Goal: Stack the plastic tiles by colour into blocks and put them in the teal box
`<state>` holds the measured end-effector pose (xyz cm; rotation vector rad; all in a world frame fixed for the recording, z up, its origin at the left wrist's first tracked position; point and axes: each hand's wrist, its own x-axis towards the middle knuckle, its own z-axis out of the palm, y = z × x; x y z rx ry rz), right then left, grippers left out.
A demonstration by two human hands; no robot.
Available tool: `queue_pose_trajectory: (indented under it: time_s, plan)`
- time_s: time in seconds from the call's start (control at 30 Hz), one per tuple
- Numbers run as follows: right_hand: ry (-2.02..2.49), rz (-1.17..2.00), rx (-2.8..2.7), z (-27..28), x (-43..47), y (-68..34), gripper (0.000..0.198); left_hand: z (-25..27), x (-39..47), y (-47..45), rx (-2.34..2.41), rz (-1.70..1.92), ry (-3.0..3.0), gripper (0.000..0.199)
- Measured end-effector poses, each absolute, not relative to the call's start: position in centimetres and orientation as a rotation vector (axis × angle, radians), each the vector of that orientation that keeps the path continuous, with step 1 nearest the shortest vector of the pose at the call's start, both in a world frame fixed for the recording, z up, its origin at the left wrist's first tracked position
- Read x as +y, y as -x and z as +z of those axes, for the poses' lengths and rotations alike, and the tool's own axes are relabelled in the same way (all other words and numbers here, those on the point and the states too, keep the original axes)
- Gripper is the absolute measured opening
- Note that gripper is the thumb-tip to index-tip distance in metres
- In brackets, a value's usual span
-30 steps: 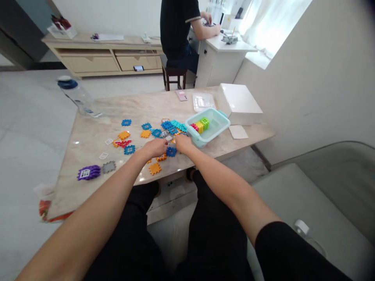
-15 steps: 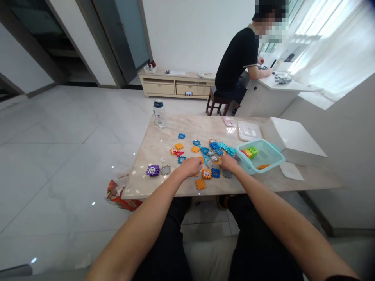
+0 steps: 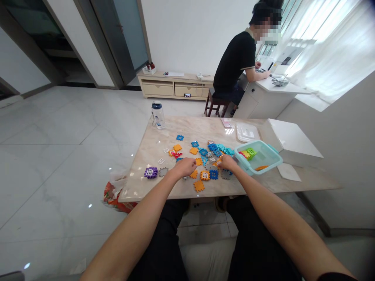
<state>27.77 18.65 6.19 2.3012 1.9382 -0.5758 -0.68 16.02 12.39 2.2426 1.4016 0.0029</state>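
Observation:
My left hand (image 3: 186, 167) is closed, fingertips pressed together, just left of an orange interlocking tile (image 3: 199, 161). Anything small in it is hidden. My right hand (image 3: 229, 162) is closed too, its fingers bent down at the edge of an orange tile with a white window piece (image 3: 218, 163); whether they grip it is hard to see. Between and below the hands lie a blue square tile (image 3: 213, 174), an orange block with a white window (image 3: 205, 175) and a flat orange tile (image 3: 199, 185). Farther left are a purple block (image 3: 150, 172) and a grey frame tile (image 3: 163, 171).
A turquoise basket (image 3: 268, 146) with a few pieces inside stands right of my right hand. Behind it are a clear lid (image 3: 247, 132) and a white box (image 3: 293, 138). A water bottle (image 3: 158, 116) stands at the far left. A person (image 3: 234, 62) sits at another desk.
My left hand has shifted left, uncovering more of an orange tile and covering part of a blue one. My right hand stays at the pile. The view has tilted slightly.

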Motion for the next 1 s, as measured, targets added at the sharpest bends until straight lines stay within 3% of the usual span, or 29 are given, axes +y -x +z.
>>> queue_pose_trajectory:
  time_s: [0.63,1.0]
  plan:
    - [-2.565,-0.741,2.0,11.3,16.9,-28.8,0.018,13.0,16.8,-6.0,1.404,0.246,-2.162,0.023]
    - [-2.705,-1.056,2.226,12.3,16.7,-30.6,0.018,11.1,17.9,-9.9,1.301,0.451,-1.707,0.061]
